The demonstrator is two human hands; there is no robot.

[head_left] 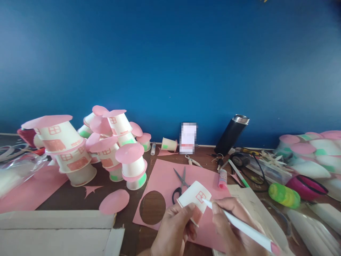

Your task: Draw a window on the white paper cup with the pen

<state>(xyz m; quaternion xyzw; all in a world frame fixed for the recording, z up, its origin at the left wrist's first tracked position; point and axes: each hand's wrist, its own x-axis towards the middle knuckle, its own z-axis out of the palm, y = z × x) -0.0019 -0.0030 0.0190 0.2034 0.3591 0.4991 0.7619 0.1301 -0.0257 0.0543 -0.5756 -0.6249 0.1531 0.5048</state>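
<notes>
- No brand name or wording can be read anywhere; the small upright package (188,138) by the blue wall (170,64) is blurred out.
- The only markings I can make out are drawn: a pink four-pane window on the paper cup (194,199), and matching pink windows and door patches on the stacked cups (87,149) at the left.
- The left hand (174,227) is closed round the paper cup, fingers curled under its side and thumb up against the wall, holding it tilted just above the pink paper sheet (170,177).
- The right hand (233,224) pinches a white pen (239,224) with a pink end, fingers tight on the barrel; its tip touches the cup right beside the drawn window.
- The cup sits low in the middle of the view, between the two hands, in front of the scissors (180,185).
- The scissors lie on the pink sheet, next to a round hole cut out of it; a loose pink paper circle (114,201) lies on the table (128,227) to the left.
- A glue stick (222,178) lies at the sheet's right edge, and a black flask (231,134) leans against the wall behind it.
</notes>
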